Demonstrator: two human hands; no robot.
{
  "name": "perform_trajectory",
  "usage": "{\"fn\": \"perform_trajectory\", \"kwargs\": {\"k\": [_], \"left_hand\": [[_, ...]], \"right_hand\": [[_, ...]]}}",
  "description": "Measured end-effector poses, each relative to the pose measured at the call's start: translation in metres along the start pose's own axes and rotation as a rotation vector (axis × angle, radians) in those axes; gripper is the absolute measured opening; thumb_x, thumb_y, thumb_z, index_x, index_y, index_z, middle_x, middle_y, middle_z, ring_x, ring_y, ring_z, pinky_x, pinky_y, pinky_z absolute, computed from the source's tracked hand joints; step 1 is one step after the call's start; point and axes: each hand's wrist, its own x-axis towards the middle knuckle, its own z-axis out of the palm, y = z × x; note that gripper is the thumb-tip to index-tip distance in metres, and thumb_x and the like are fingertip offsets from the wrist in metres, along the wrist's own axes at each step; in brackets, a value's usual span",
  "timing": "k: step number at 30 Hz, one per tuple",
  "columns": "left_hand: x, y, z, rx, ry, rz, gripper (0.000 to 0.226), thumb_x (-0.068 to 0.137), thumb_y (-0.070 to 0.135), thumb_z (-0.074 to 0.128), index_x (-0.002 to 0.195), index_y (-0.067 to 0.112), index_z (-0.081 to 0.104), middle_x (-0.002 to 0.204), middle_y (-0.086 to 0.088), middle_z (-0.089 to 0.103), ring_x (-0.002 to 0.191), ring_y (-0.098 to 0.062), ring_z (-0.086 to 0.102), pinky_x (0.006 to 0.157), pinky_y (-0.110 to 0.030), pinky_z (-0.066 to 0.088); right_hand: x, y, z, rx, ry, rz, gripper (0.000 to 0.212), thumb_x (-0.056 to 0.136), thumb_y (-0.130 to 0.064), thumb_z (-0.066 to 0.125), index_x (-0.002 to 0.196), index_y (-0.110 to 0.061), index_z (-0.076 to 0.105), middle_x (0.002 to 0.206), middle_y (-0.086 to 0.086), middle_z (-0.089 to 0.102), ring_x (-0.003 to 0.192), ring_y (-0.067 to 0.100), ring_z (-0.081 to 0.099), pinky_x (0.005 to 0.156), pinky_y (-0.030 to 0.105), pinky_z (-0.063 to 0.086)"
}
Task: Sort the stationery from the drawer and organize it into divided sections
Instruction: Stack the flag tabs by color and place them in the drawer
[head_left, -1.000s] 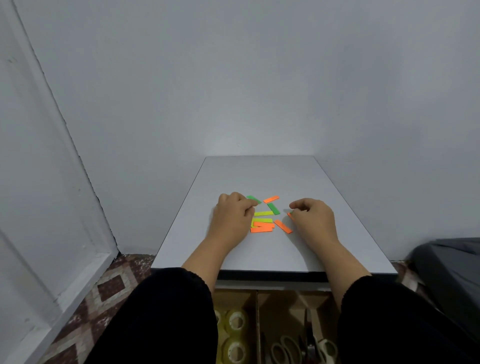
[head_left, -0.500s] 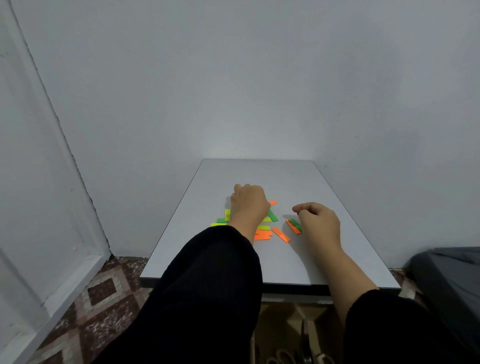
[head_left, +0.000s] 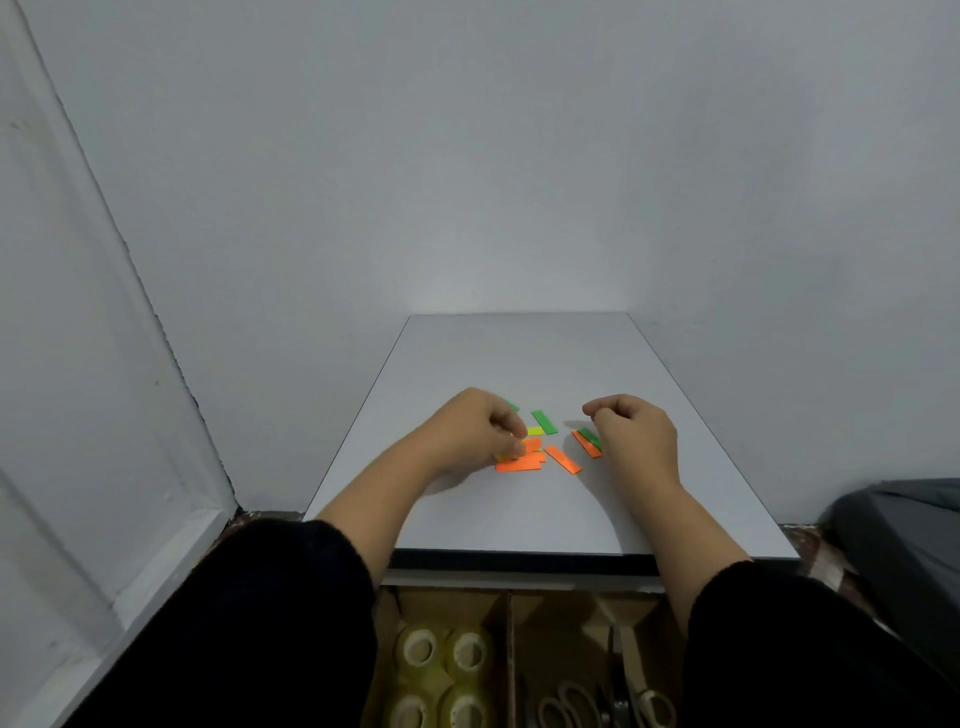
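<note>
Left hand (head_left: 470, 431) pulled back onto orange strips (head_left: 519, 460); no readable writing.

You face a plain pale grey wall (head_left: 519, 156). To your left stands a white panelled door (head_left: 62, 415), with brown-and-cream patterned floor tiles (head_left: 270, 517) at its foot. A dark grey padded seat (head_left: 904, 551) sits at your right.

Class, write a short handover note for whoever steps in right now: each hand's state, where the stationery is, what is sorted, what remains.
Left hand: fingers curled, pinching at the orange strips.
Right hand: loosely curled beside an orange and green pair, apparently holding nothing.
Loose strips, including a green strip, lie on the table.
Done: tape rolls and scissors sit in separate drawer sections.
Left: group the strips by colour and store them.
</note>
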Motion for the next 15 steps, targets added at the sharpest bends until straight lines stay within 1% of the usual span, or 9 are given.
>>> {"fn": "perform_trajectory", "kwargs": {"k": [2, 4, 7, 9, 11, 13, 15], "left_hand": [[-0.011, -0.003, 0.000, 0.071, -0.063, -0.010, 0.020, 0.084, 0.003, 0.069, 0.104, 0.005, 0.070, 0.076, 0.001, 0.057, 0.065, -0.004, 0.054, 0.051, -0.004, 0.041], [-0.012, -0.009, 0.003, 0.239, -0.046, 0.018, 0.024, 0.085, 0.011, 0.070, 0.108, 0.013, 0.071, 0.078, 0.007, 0.057, 0.069, -0.004, 0.053, 0.053, -0.005, 0.038], [-0.007, -0.013, 0.006, 0.400, 0.005, 0.055, 0.028, 0.083, 0.019, 0.071, 0.110, 0.018, 0.069, 0.081, 0.010, 0.056, 0.073, -0.005, 0.052, 0.065, -0.017, 0.039], [-0.006, -0.014, 0.006, 0.417, 0.008, 0.063, 0.031, 0.082, 0.018, 0.071, 0.113, 0.017, 0.066, 0.077, 0.010, 0.055, 0.074, -0.009, 0.053, 0.069, -0.021, 0.040], [-0.004, -0.014, 0.006, 0.402, 0.001, 0.057, 0.035, 0.082, 0.018, 0.072, 0.116, 0.015, 0.063, 0.075, 0.009, 0.055, 0.072, -0.009, 0.053, 0.069, -0.022, 0.041], [-0.003, -0.015, 0.005, 0.386, -0.009, 0.044, 0.032, 0.082, 0.018, 0.072, 0.112, 0.014, 0.064, 0.073, 0.009, 0.055, 0.069, -0.008, 0.053, 0.067, -0.022, 0.041], [-0.003, -0.013, 0.003, 0.384, -0.020, 0.027, 0.025, 0.082, 0.018, 0.073, 0.106, 0.014, 0.066, 0.071, 0.009, 0.053, 0.071, -0.011, 0.053, 0.069, -0.023, 0.043]], "right_hand": [[-0.001, -0.001, 0.000, -0.011, 0.002, -0.004, 0.028, 0.086, -0.003, 0.046, 0.090, -0.012, 0.072, 0.091, -0.007, 0.064, 0.075, -0.005, 0.051, 0.062, 0.010, 0.037], [-0.002, -0.002, 0.000, -0.017, 0.002, -0.004, 0.027, 0.086, -0.003, 0.046, 0.090, -0.012, 0.072, 0.092, -0.006, 0.064, 0.076, -0.004, 0.051, 0.062, 0.010, 0.036], [-0.002, -0.002, -0.001, -0.011, -0.002, 0.002, 0.027, 0.086, -0.003, 0.046, 0.090, -0.012, 0.072, 0.091, -0.007, 0.063, 0.075, -0.004, 0.051, 0.061, 0.011, 0.036], [-0.003, -0.002, -0.001, -0.013, -0.006, 0.000, 0.027, 0.087, -0.003, 0.046, 0.090, -0.012, 0.071, 0.090, -0.006, 0.063, 0.075, -0.004, 0.051, 0.061, 0.011, 0.036], [-0.003, -0.002, -0.001, -0.010, -0.008, -0.001, 0.026, 0.087, -0.003, 0.046, 0.090, -0.012, 0.071, 0.091, -0.005, 0.063, 0.075, -0.002, 0.052, 0.061, 0.011, 0.037], [-0.003, -0.002, -0.001, -0.008, -0.007, -0.001, 0.026, 0.087, -0.003, 0.046, 0.089, -0.012, 0.071, 0.092, -0.005, 0.064, 0.075, -0.003, 0.052, 0.061, 0.011, 0.037], [-0.002, -0.002, -0.001, -0.007, -0.003, 0.007, 0.026, 0.086, -0.004, 0.047, 0.089, -0.013, 0.071, 0.091, -0.006, 0.064, 0.074, -0.004, 0.052, 0.060, 0.011, 0.037]]}}
